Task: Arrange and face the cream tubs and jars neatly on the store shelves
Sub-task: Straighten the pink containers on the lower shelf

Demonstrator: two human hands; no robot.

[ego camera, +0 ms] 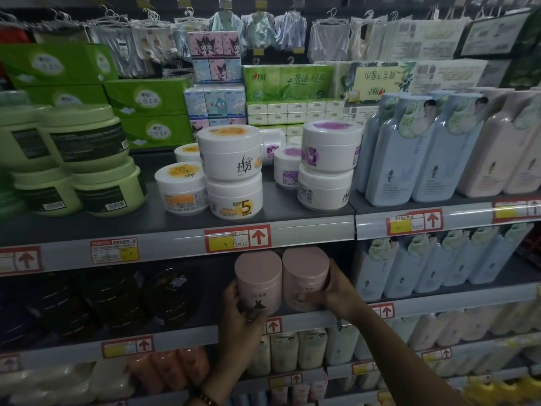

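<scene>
Two pink jars stand side by side at the front of the second shelf. My left hand [238, 313] grips the left pink jar [258, 281] low on its side, thumb on its front. My right hand [336, 291] grips the right pink jar [304, 275], thumb across its front and fingers behind it. On the shelf above stand white tubs with orange labels [231, 168], two of them stacked, and white tubs with purple labels [329, 162], also stacked. Green tubs [85, 159] sit stacked at the left of that shelf.
Dark round tubs [117, 297] fill the second shelf to the left of the pink jars. Blue and pink bottles [424, 159] crowd the right bay. Tissue packs [289, 83] stand behind the white tubs. Price rails with red arrow tags [237, 238] edge each shelf.
</scene>
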